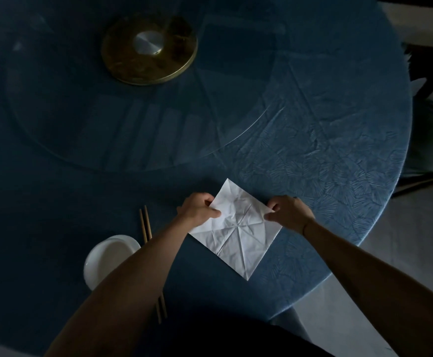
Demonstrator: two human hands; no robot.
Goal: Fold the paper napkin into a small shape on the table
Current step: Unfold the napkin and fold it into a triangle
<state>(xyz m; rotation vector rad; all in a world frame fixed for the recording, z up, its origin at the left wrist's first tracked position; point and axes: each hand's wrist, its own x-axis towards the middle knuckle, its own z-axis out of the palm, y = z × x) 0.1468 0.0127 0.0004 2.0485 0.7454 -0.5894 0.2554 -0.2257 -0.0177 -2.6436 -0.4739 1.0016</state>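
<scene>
A: Nearest the body?
B: Two bare forearms reaching out over a round counter (339, 140) draped in dark blue patterned cloth. Under the left forearm, a white dish (107, 256), partly covered; just beside it, a pair of brown chopsticks (145, 222), lying lengthwise, also crossed by the arm.

A: Position of the napkin?
B: White paper napkin (236, 233) flat on the cloth near the counter's near edge, turned as a diamond, one corner pointing toward the body. Opened out, creased in lines radiating from its middle.

A: State of the hands?
B: Left hand (198, 208) pinching the napkin's left upper edge between thumb and fingers. Right hand (288, 211) pinching the right corner likewise. Both clenched on paper, edges slightly raised there.

A: Farther out?
B: Clear glass turntable (122, 140) over the counter's centre, resting on a round brass base (148, 50) with a silver hub. Beyond the right rim, pale floor and dark chair parts, dim.
</scene>
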